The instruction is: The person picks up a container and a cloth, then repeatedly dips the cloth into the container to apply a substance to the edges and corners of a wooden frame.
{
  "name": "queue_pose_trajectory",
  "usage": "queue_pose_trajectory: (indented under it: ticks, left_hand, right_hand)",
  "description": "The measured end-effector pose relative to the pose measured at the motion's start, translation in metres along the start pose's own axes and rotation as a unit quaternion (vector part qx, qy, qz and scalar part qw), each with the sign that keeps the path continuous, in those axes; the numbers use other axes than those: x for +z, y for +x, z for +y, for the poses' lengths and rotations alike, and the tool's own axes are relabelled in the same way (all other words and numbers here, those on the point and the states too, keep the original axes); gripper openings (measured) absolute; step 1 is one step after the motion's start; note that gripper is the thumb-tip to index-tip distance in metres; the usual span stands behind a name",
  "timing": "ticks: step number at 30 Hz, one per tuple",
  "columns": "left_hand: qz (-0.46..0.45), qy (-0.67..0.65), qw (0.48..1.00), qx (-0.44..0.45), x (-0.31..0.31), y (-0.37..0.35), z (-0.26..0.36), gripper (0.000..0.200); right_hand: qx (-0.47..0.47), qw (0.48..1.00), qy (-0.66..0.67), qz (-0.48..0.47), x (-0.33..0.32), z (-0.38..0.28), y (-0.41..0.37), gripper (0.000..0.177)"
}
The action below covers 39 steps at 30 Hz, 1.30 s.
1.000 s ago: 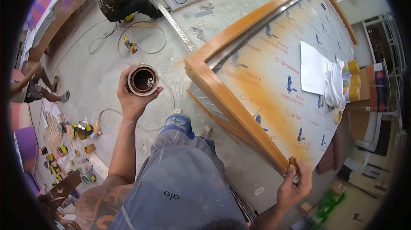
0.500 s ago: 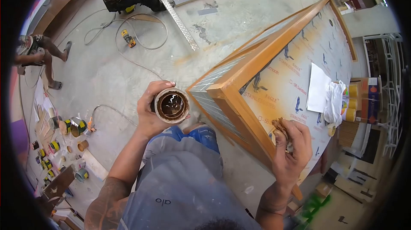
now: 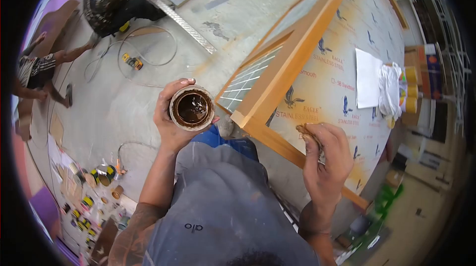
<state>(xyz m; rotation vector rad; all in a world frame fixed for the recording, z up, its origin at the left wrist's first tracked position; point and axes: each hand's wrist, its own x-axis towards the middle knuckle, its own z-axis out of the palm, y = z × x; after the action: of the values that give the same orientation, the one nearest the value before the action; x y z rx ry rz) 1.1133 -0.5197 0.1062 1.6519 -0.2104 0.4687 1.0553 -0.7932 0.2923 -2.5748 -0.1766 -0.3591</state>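
Right hand (image 3: 325, 159) shifted left, clamped on one rag (image 3: 308, 133); left hand (image 3: 168, 120) grips one tin (image 3: 192, 108)

brown-stained tin (image 3: 192, 108), orange wooden frame (image 3: 292, 58), grey trousers (image 3: 223, 201)

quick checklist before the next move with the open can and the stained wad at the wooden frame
1. Can upright, mouth up, in the left hand: ok.
2. Brown liquid showing inside the can, below the rim: ok.
3. Stained wad pinched firmly in the right hand: ok.
4. Wad loaded with enough liquid: cannot tell.
5. Wad touching the wooden frame: cannot tell; the hand sits just over the near rail.
6. White paper and white cloth on the filmed panel, apart from the hand: ok.
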Motion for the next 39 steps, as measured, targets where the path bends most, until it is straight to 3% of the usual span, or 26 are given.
queue_pose_trajectory:
  ticks: [5, 8, 16, 22, 28, 39]
  left_hand:
    - [-0.098, -0.034, 0.994, -0.028, -0.011, 0.039, -0.022, 0.087]
    - [-0.165, -0.081, 0.983, 0.022, -0.021, 0.069, -0.031, 0.085]
    - [-0.222, -0.059, 0.973, 0.018, -0.052, 0.099, -0.045, 0.084]
    - [-0.205, -0.069, 0.976, -0.024, -0.053, 0.088, -0.043, 0.085]
    - [-0.218, -0.079, 0.972, -0.027, -0.051, 0.071, -0.046, 0.095]
    - [-0.206, -0.050, 0.977, 0.002, -0.047, 0.067, -0.044, 0.094]
  right_hand:
    - [0.046, 0.999, -0.020, -0.004, 0.025, -0.016, 0.017, 0.026]
    - [0.050, 0.998, -0.040, -0.019, 0.035, -0.018, 0.027, 0.025]
    - [0.112, 0.992, -0.050, -0.029, 0.046, -0.020, 0.036, 0.017]
    - [0.074, 0.996, -0.052, -0.028, 0.043, -0.012, 0.046, 0.017]
    - [0.054, 0.995, -0.047, -0.066, 0.048, 0.000, 0.045, 0.017]
    - [0.019, 0.987, -0.047, -0.151, 0.036, -0.020, 0.023, 0.029]
